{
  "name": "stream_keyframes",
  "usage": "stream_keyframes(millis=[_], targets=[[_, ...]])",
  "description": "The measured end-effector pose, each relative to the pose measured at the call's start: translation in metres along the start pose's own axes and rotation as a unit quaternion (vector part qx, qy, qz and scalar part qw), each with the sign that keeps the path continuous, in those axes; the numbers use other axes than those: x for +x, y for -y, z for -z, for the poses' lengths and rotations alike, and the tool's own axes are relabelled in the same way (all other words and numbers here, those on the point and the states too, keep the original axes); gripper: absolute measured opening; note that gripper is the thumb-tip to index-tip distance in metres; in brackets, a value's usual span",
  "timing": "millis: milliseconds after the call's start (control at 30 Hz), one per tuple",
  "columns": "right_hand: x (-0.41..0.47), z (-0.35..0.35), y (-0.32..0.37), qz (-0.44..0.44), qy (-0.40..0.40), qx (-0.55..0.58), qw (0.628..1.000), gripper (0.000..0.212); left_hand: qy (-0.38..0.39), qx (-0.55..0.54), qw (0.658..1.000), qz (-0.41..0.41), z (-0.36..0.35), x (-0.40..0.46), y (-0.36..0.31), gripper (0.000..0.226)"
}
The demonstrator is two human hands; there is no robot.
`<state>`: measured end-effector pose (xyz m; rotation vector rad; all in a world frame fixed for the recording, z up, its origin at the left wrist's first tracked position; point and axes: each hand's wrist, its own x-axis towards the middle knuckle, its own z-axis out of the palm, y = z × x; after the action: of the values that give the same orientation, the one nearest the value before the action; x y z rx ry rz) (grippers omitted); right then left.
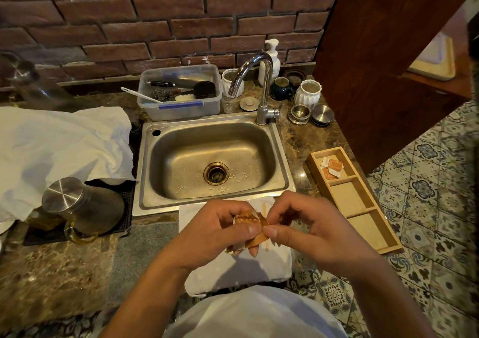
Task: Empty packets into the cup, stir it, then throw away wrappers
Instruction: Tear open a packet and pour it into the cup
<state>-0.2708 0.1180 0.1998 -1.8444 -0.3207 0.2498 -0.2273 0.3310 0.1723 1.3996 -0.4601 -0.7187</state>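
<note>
Two hands meet above a white cloth (233, 267) at the front edge of a steel sink (215, 156). The left hand (207, 231) and right hand (308, 226) pinch an orange packet (252, 223) between them. A thin wooden stick (265, 212) lies under it. More packets (331, 168) sit in the far compartment of a wooden tray (363, 208) on the right.

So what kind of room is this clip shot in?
Probably a small kitchen or drinks corner: a stainless steel sink with a chrome gooseneck tap set in a brown marble counter, and a compartmented wooden tray holding orange packets.
</note>
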Motion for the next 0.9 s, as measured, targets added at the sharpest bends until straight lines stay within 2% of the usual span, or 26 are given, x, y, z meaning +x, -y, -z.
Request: stream_keyframes(millis=[167,433,900], targets=[[-0.002,-0.008,-0.004,0.034,-0.066,0.027,0.997,0.004,-0.018,-0.081,0.997,-0.008,-0.007,0.004,0.008,0.016],[-0.003,-0.026,-0.011,0.051,-0.174,-0.028,0.983,0.003,-0.072,-0.199,0.977,-0.024,-0.016,0.012,0.015,0.016],[-0.006,-0.02,-0.017,0.03,-0.204,0.079,0.975,0.011,-0.107,-0.115,0.987,-0.028,-0.023,0.019,0.008,0.018]])
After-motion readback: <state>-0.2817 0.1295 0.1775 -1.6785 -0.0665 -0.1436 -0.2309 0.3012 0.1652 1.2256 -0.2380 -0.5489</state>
